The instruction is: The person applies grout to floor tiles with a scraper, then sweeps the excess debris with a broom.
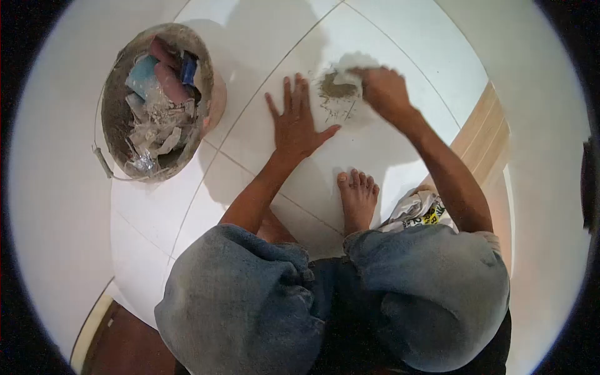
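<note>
A pale wad [347, 77], cloth or sponge, presses on a grey-brown mortar smear [334, 92] on the white tile floor [187, 206], with the right hand [384, 90] closed round it and slightly blurred. Just beside the smear, the left hand [299, 122] lies flat on the tile, fingers spread, gripping nothing. A bare foot [357, 197] stands nearer the body, a crumpled printed bag [415, 209] next to it. Well to the left sits a dirty bucket [111, 100] full of scraps
</note>
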`<state>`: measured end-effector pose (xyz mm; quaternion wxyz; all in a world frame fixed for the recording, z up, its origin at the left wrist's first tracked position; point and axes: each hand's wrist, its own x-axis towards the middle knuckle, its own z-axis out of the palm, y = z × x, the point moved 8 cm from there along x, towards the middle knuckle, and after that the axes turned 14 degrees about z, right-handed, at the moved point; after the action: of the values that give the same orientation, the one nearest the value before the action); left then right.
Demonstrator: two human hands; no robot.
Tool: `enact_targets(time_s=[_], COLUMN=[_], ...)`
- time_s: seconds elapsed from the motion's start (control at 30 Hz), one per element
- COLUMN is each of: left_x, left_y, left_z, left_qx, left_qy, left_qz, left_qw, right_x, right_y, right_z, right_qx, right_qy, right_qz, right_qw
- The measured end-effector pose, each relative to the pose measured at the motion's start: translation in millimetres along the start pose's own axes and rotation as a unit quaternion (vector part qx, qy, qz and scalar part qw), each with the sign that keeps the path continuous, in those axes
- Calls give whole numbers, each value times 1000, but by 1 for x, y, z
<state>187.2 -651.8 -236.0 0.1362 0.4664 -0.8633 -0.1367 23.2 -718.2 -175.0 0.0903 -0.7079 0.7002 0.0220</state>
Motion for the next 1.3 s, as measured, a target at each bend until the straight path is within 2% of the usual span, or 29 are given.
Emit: enact_targets(time_s=[0.03, 0.1, 0.17, 0.2, 0.27, 0.33, 0.4, 0.43, 0.5, 0.53, 0.6, 0.67, 0.73, 0.8, 0.87, 0.93, 1.0, 1.03, 1.1, 1.2, 1.23, 1.3], left_x=[8, 17, 27, 25, 11, -10, -37, -49, -68, -77, -87, -86, -89, -83, -86, -79, -71, -66, -43, -6, 3, 12], left_y=[8, 26, 44, 44, 31, 10, -8, -18, -29, -34, -32, -36, -44, -45, -43, -41, -38, -33, -18, 21, 35, 47], left_z=[1, 7, 14, 10, -2, -24, -37, -39, -40, -38, -40, -42, -40, -37, -34, -31, -26, -23, -15, 3, 7, 8], left_qx=[-18, -23, -41, -65, -65, -58, -34, -12, 1, 7, 9, 14, 1, 1, -6, 4, 3, 9, -15, -46, -53, -52], left_qy=[12, 13, 12, 18, 25, 39, 32, 19, 21, 13, 20, 27, 47, 43, 33, 2, -8, -17, -28, -27, -14, -34], left_qz=[15, 33, 105, 103, 71, 21, -4, -27, -51, -80, -102, -113, -163, -161, -167, -128, -97, -66, -34, 48, 89, 117], left_qw=[1000, 999, 994, 992, 995, 997, 999, 999, 998, 997, 995, 993, 986, 986, 985, 992, 995, 998, 999, 997, 995, 991], right_x=[22, 72, 107, 111, 84, 24, -17, -17, 25, 65, 133, 195, 243, 250, 233, 170, 87, 51, -4, -47, -47, -55], right_y=[4, 2, -10, -25, -40, -44, -39, -43, -30, -21, -21, -21, -27, -35, -52, -50, -36, -24, -14, 11, 39, 100], right_z=[-10, -18, -4, 4, 20, 31, 28, 11, -3, -8, -35, -44, -35, -27, -11, -1, 8, 13, 14, 9, 1, -17], right_qx=[-17, 21, 11, -6, 8, -74, -26, -68, -17, -19, -32, -22, -36, -37, -46, -133, -102, -25, -21, 26, 56, 75], right_qy=[55, 95, 89, 86, 55, -60, -85, -150, -20, -9, 58, 93, 95, 91, 63, -62, -129, -74, -157, -98, -44, 64], right_qz=[8, -5, -41, -107, -215, -222, -277, -223, -192, -123, -91, -90, -112, -115, -211, -177, -185, -213, -160, -170, -72, 123], right_qw=[998, 995, 995, 990, 975, 970, 957, 961, 981, 992, 994, 991, 988, 988, 974, 973, 969, 974, 974, 980, 995, 988])
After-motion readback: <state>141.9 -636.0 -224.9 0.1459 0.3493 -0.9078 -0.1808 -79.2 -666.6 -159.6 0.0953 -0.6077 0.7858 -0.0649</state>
